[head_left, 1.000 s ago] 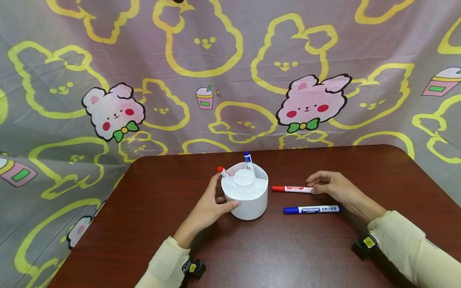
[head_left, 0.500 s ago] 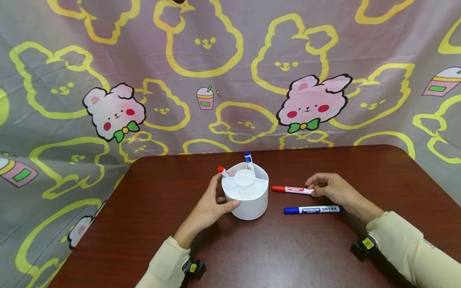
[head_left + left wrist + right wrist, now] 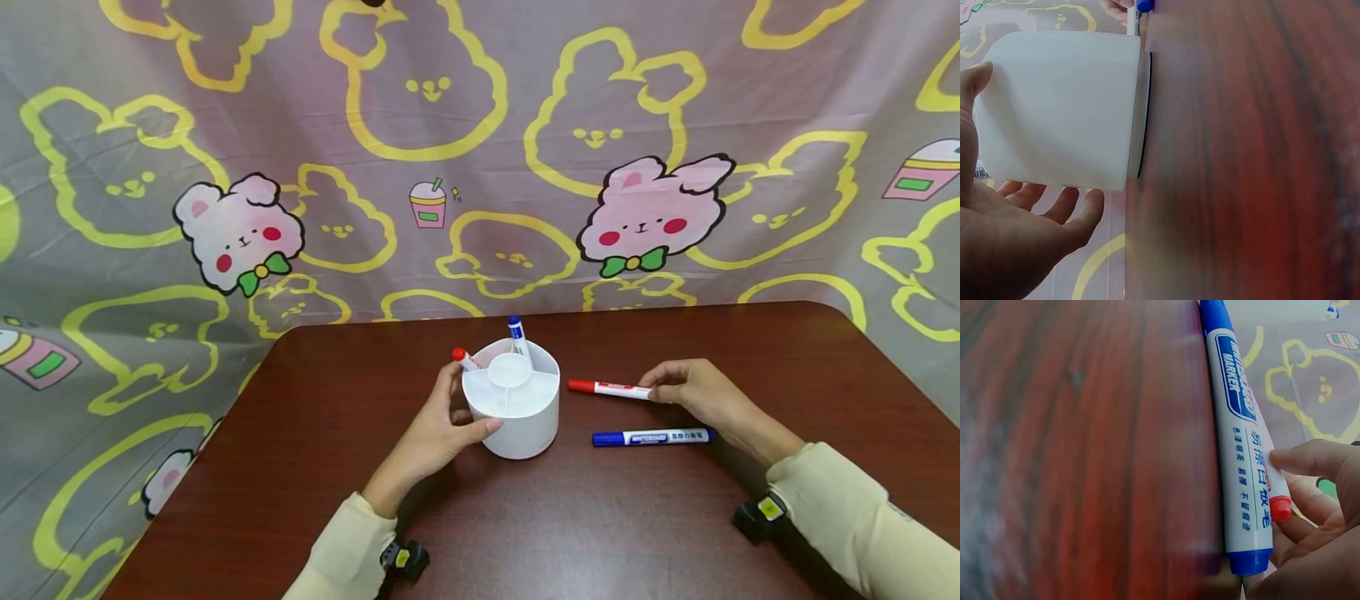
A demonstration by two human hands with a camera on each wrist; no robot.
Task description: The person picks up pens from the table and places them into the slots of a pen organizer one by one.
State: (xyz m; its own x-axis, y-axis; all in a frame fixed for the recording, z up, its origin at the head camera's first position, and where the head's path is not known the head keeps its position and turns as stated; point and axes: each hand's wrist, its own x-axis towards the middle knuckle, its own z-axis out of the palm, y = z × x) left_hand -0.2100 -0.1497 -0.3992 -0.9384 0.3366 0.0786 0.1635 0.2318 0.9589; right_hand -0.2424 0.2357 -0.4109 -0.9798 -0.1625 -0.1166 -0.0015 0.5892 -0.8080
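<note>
My left hand [image 3: 431,433] grips the left side of a white divided pen holder [image 3: 521,435], thumb on its front wall and the other fingers behind. In the left wrist view the pen holder's smooth wall [image 3: 1063,112] stands between thumb and fingers. My right hand [image 3: 708,398] pinches the end of a red whiteboard marker [image 3: 615,390], whose capped end points toward the holder. Just nearer to me a blue whiteboard marker [image 3: 652,437] lies on the table. In the right wrist view the blue marker [image 3: 1238,437] partly hides the red one.
A red-capped marker [image 3: 467,359] and a blue-capped marker [image 3: 517,335] stand tilted in the holder's rear compartments. The dark brown table [image 3: 570,525] reaches back to a patterned cloth [image 3: 517,192]. Each wrist carries a small black camera.
My right fingers have pinched the red marker's end, and the marker has turned a little, its capped end slightly farther back. The left hand, holder and blue marker have hardly moved.
</note>
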